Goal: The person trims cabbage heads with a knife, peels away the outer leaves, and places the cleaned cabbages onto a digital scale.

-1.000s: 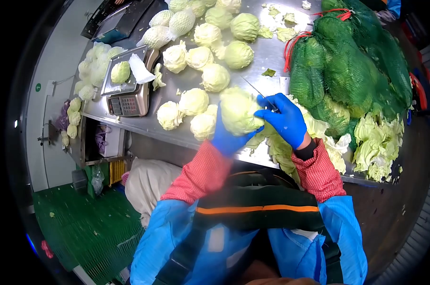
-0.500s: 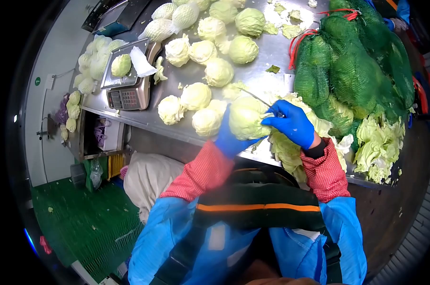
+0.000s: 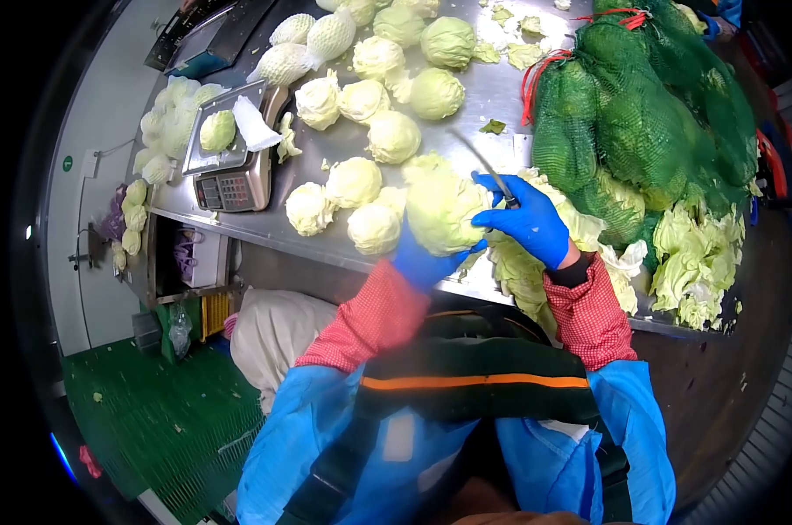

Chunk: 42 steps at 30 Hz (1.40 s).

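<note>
A pale green cabbage point(image 3: 441, 212) rests in my left hand point(image 3: 420, 261), whose blue-gloved fingers are wrapped round its lower left side and partly hidden beneath it. My right hand point(image 3: 536, 220), gloved in blue too, grips a knife point(image 3: 483, 159) by its dark handle. The thin blade points up and to the left over the cabbage's upper right edge. Some right fingertips touch the cabbage's right side. Just left of the cabbage, several trimmed cabbages point(image 3: 354, 182) sit on the metal table point(image 3: 265, 229). Loose outer leaves point(image 3: 520, 276) lie below my right hand.
Green mesh sacks point(image 3: 641, 122) of cabbages, tied with red cord, stand on the right beside a leaf pile point(image 3: 697, 267). On the left, a scale point(image 3: 234, 188) bears a cabbage and a white foam net. Net-wrapped cabbages point(image 3: 330, 35) lie farther back.
The knife has turned upward, away from the cabbage, so more of its blade shows. The cabbage has rolled slightly in my left hand, and a leaf stands up at its top. The view has shifted slightly.
</note>
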Tool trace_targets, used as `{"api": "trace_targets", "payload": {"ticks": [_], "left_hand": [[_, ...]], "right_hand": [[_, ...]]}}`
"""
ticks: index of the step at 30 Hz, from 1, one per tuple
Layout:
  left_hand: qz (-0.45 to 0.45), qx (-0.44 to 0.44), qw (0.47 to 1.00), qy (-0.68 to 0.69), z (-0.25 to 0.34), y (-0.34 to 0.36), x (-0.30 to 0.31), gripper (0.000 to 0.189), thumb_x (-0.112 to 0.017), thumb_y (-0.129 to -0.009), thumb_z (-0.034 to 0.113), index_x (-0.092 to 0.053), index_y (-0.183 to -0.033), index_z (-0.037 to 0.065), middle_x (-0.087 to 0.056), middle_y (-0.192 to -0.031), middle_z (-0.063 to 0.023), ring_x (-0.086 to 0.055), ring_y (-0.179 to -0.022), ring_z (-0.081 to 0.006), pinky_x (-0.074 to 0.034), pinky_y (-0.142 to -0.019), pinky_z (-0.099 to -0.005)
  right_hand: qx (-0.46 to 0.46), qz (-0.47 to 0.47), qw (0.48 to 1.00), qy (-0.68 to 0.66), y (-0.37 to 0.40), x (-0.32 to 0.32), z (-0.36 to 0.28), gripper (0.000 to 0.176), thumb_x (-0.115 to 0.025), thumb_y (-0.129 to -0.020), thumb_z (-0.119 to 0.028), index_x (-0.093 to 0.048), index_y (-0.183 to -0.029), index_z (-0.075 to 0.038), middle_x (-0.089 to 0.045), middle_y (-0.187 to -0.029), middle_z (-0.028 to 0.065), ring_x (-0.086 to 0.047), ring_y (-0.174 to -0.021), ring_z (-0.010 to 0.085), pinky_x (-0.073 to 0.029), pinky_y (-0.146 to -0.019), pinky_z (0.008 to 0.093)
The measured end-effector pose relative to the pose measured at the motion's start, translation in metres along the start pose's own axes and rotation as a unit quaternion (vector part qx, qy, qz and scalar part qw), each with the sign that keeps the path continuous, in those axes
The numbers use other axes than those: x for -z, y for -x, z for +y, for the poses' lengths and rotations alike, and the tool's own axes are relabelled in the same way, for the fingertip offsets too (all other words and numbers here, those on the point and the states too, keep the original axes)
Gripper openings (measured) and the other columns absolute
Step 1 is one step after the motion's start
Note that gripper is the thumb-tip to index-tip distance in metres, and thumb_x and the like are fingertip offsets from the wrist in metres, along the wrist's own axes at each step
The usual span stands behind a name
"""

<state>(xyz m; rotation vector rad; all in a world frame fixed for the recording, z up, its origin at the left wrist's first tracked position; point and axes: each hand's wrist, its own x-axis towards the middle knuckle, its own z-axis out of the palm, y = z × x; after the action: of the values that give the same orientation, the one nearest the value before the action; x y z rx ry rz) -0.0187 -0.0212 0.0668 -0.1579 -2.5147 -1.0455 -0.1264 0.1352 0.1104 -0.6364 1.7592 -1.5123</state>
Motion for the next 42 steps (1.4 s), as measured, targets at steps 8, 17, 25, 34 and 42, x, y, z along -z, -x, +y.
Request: {"api": "trace_targets", "payload": {"ticks": [8, 17, 25, 34, 42], "left_hand": [[0.008, -0.027, 0.992, -0.121, -0.013, 0.010, -0.008, 0.034, -0.070, -0.079, 0.024, -0.062, -0.108, 0.009, -0.063, -0.102, -0.0065, -0.061, -0.093, -0.0229, -0.049, -0.085, -0.0380], [0.082, 0.217, 0.927, 0.293, -0.027, 0.021, -0.015, 0.051, -0.069, -0.083, 0.028, -0.050, -0.124, 0.006, -0.058, -0.116, -0.0111, -0.058, -0.106, -0.0241, -0.047, -0.091, -0.0383], [0.020, 0.335, 0.767, 0.547, -0.036, 0.024, -0.009, 0.093, -0.079, -0.074, 0.020, -0.022, -0.146, 0.006, -0.043, -0.137, -0.0132, -0.047, -0.124, -0.0272, -0.044, -0.100, -0.0418], [0.154, 0.221, 0.932, 0.242, -0.030, 0.040, -0.025, 0.111, -0.087, -0.064, 0.024, -0.016, -0.146, 0.000, -0.035, -0.136, -0.0203, -0.041, -0.127, -0.0311, -0.039, -0.105, -0.0422], [-0.036, 0.332, 0.939, -0.078, -0.028, 0.018, -0.037, 0.113, -0.084, -0.059, 0.046, -0.027, -0.144, -0.001, -0.039, -0.131, -0.0255, -0.042, -0.122, -0.0394, -0.040, -0.101, -0.0444]], "right_hand": [[-0.084, 0.054, 0.979, -0.176, 0.009, 0.001, 0.019, 0.020, -0.071, -0.083, -0.008, -0.060, -0.099, -0.003, -0.053, -0.072, -0.0011, -0.048, -0.055, 0.0042, -0.038, -0.047, 0.0194], [-0.004, 0.198, 0.952, -0.234, 0.028, 0.047, -0.007, 0.019, -0.065, -0.087, -0.013, -0.061, -0.103, -0.004, -0.059, -0.070, 0.0020, -0.045, -0.046, 0.0056, -0.034, -0.041, 0.0192], [0.117, 0.089, 0.987, 0.067, 0.004, -0.012, 0.012, 0.077, -0.074, -0.081, -0.037, -0.040, -0.140, -0.002, -0.061, -0.098, 0.0071, -0.060, -0.083, 0.0169, -0.049, -0.076, 0.0296], [-0.174, -0.010, 0.959, -0.222, 0.000, -0.034, 0.113, 0.030, -0.046, -0.099, -0.035, -0.059, -0.094, -0.009, -0.053, -0.066, -0.0010, -0.040, -0.039, 0.0086, -0.031, -0.034, 0.0223], [0.034, 0.057, 0.886, 0.459, 0.025, -0.018, 0.065, 0.019, -0.050, -0.094, -0.024, -0.058, -0.101, -0.009, -0.063, -0.092, 0.0146, -0.063, -0.079, 0.0349, -0.050, -0.066, 0.0418]]}}
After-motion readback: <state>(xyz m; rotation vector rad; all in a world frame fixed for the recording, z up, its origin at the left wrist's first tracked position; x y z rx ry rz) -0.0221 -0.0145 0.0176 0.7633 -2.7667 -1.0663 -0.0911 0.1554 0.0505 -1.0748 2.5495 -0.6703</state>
